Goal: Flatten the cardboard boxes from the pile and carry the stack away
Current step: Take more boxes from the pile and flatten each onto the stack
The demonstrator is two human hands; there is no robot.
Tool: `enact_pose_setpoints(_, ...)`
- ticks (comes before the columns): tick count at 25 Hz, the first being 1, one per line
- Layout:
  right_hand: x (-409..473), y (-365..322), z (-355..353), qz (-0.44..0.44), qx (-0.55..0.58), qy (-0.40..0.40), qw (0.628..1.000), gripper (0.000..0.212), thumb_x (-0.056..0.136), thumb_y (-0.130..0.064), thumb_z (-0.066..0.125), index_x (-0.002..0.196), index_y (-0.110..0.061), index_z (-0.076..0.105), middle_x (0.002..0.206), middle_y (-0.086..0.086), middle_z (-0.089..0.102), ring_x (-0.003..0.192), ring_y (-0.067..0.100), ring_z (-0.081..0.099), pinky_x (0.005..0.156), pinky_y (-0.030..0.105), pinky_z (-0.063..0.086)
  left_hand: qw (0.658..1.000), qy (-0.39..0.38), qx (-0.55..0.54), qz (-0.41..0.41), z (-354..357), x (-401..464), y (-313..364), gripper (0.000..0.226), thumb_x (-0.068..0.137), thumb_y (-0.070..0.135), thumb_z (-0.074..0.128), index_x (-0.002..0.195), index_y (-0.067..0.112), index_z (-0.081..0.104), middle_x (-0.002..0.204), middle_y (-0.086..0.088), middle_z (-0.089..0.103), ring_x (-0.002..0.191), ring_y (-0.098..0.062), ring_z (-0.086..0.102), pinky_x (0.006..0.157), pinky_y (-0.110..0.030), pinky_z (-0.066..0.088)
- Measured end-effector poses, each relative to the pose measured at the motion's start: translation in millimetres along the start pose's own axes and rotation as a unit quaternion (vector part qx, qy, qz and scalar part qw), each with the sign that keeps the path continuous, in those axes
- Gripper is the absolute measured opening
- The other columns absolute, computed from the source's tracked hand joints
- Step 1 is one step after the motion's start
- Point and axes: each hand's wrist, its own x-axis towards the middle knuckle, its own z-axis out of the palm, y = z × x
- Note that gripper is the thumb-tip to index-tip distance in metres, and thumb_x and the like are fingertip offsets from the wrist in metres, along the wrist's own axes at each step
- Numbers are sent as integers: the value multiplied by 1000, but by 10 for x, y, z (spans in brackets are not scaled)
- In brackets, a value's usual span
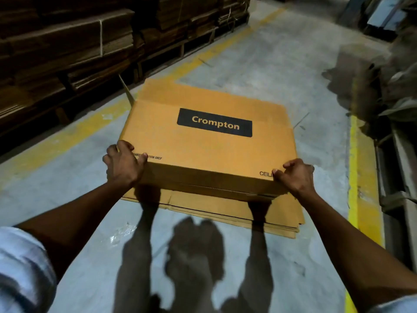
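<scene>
Several flattened sheets form the stack (237,213) on the floor between the yellow lines (354,168), and the Crompton box (209,141) lies on it, near flat. I have my left hand (123,164) and right hand (294,175) curled over its near corners. Flattening, I judge; next, press down.

Both hands (123,163) (295,176) grip the cardboard box (203,150) (Crompton-labelled).

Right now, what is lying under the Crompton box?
Under the Crompton box lies a stack of flattened cardboard sheets on the floor. The box covers the stack's middle.
</scene>
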Motion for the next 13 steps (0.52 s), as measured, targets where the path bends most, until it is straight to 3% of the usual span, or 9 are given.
enact_pose_setpoints(3, -2, 51, 43, 10, 33, -22, 999, 44, 82, -49, 76, 108, -25, 51, 129, 13, 38, 112, 36, 54, 98, 52, 51, 998, -24, -50, -17, 29, 63, 71, 44, 94, 33, 66, 127, 15, 45, 142, -24, 35, 133, -44, 32, 108, -50, 34)
enact_pose_setpoints(6, -40, 40, -44, -20, 77, -33, 996, 53, 74, -41, 86, 113, -32, 51, 131, 8, 33, 119, 35, 48, 103, 50, 49, 997, -6, -78, -12, -48, 62, 154, 46, 88, 33, 73, 125, 20, 48, 143, -20, 30, 134, -42, 32, 111, -53, 36)
enact_pose_setpoints(9, -91, -64, -318, -98, 71, 32, 992, 63, 74, -34, 86, 124, -35, 48, 134, 12, 33, 128, 36, 31, 107, 48, 39, 994, 67, -49, 72, -306, 88, 329, 65, 79, 42, 79, 130, 25, 44, 143, -16, 33, 135, -39, 27, 106, -58, 31)
enact_pose_setpoints(13, 0, -382, -744, -149, 45, 117, 981, 68, 77, -39, 82, 132, -26, 44, 132, 20, 44, 129, 40, 33, 104, 47, 33, 982, 119, -79, 127, -572, 180, 644, 77, 77, 48, 79, 138, 19, 40, 144, -15, 36, 134, -37, 29, 104, -49, 35)
